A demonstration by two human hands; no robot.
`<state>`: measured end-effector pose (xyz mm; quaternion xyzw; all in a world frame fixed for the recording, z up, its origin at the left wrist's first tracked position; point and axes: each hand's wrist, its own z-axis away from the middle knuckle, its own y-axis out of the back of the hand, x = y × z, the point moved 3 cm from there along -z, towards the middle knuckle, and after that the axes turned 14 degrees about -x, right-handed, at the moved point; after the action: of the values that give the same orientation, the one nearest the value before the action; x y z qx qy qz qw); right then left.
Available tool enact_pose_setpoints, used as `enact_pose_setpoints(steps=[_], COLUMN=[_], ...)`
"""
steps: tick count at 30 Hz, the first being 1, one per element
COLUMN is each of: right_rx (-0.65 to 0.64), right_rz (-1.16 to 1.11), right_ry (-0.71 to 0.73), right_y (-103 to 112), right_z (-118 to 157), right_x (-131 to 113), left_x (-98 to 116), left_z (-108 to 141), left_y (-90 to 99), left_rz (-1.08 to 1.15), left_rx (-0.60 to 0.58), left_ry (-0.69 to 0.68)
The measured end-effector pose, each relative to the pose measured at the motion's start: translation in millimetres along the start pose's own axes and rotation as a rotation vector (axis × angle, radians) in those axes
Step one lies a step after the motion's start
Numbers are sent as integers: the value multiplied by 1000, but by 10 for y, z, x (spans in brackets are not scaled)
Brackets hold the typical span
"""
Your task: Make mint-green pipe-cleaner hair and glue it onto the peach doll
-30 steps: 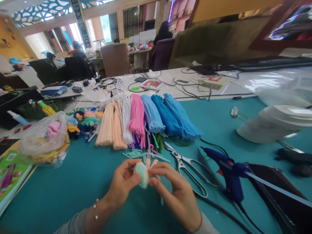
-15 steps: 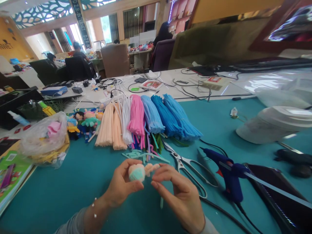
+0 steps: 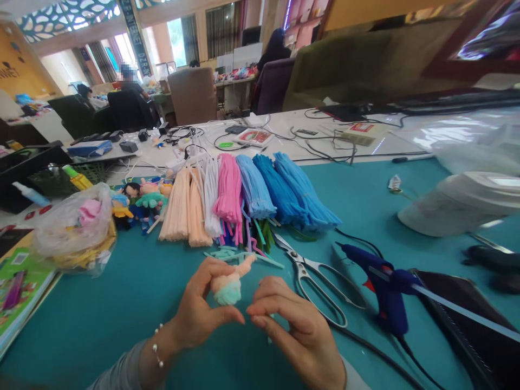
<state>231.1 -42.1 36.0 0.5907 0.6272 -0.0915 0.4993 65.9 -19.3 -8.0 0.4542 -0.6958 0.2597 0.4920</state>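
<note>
Between the fingers and thumb of my left hand (image 3: 203,306) is a small fuzzy piece (image 3: 227,288), peach on top and mint green below. A peach strand sticks up from it to the right. My right hand (image 3: 294,325) is just right of the piece, apart from it, with thumb and fingertips pinched together; anything between them is too small to make out. Mint green stem pieces (image 3: 227,253) lie beyond my hands, in front of bundles of peach (image 3: 176,208), pink (image 3: 228,189) and blue (image 3: 303,195) fuzzy stems.
Silver scissors (image 3: 303,265) and a blue glue gun (image 3: 382,281) lie to the right, near a white container (image 3: 459,203). Small dolls (image 3: 148,200) and a plastic bag (image 3: 73,227) are at the left. Cables and boxes cover the white desk (image 3: 284,154) behind; people sit farther back.
The piece in my left hand has turned, so its peach strand now points up and right. My right hand has moved off the strand and slightly down.
</note>
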Motion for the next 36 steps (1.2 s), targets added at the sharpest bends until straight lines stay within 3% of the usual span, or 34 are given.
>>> enact_pose_setpoints(steps=[10,20,36], right_rx=[-42,-108,-357], right_rz=[-113,132,197], right_ry=[-50,-30,-114], right_y=[-43,-123,-92], right_z=[-9,31,70], right_x=[12,-6,-16], left_x=[71,62,104], left_z=[-14,-23,-58], left_y=[2,6,-27], left_rz=[-197,-242,-278], left_rx=[-91,-104,-160], left_ry=[-86,-60,-135])
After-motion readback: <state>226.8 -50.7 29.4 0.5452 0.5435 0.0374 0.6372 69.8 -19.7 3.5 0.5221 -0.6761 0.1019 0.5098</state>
